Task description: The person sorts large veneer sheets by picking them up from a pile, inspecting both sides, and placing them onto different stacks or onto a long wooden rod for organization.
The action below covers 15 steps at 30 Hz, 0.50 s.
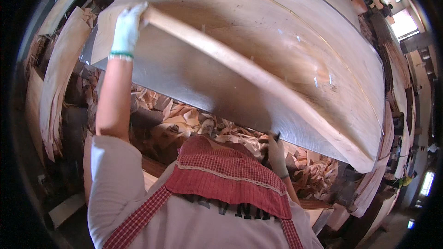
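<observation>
Two hands are showing in my view: at upper left, the gloved left hand (126, 31) is gripping the end of a curled wood sheet (249, 70), whose pale edge is slanting across the centre toward the right of the frame, over a metal table (297, 134); below centre, the right hand (277, 154) is sitting near wood scraps (182, 116), its hold too unclear for me to tell
</observation>
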Available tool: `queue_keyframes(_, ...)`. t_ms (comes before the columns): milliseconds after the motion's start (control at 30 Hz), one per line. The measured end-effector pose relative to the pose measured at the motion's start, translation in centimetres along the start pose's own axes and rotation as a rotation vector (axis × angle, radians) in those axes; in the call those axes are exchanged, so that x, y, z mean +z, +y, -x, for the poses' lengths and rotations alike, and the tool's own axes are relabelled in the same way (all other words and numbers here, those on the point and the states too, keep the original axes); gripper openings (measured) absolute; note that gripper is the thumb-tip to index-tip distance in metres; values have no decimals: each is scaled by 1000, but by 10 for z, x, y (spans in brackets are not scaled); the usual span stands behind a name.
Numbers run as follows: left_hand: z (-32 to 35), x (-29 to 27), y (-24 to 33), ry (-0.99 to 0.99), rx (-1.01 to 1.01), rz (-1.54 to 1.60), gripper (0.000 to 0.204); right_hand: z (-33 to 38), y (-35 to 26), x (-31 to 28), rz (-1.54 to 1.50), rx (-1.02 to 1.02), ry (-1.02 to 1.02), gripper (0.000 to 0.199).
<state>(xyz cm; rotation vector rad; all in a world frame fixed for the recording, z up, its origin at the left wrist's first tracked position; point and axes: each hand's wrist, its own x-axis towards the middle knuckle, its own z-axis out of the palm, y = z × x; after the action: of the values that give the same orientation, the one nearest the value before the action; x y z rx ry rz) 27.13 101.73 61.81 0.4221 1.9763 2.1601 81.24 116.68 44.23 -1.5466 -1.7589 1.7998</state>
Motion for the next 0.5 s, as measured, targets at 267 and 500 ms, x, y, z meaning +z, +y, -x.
queue_keyframes(267, -19, 42, 112, -178, 269, -223, 11, -164, -121, 40, 832, -510, 24, 44)
queue_keyframes(500, -46, 58, 102, -337, 279, 186, 9, -281, -120, 17, 1335, -325, 355, 32)
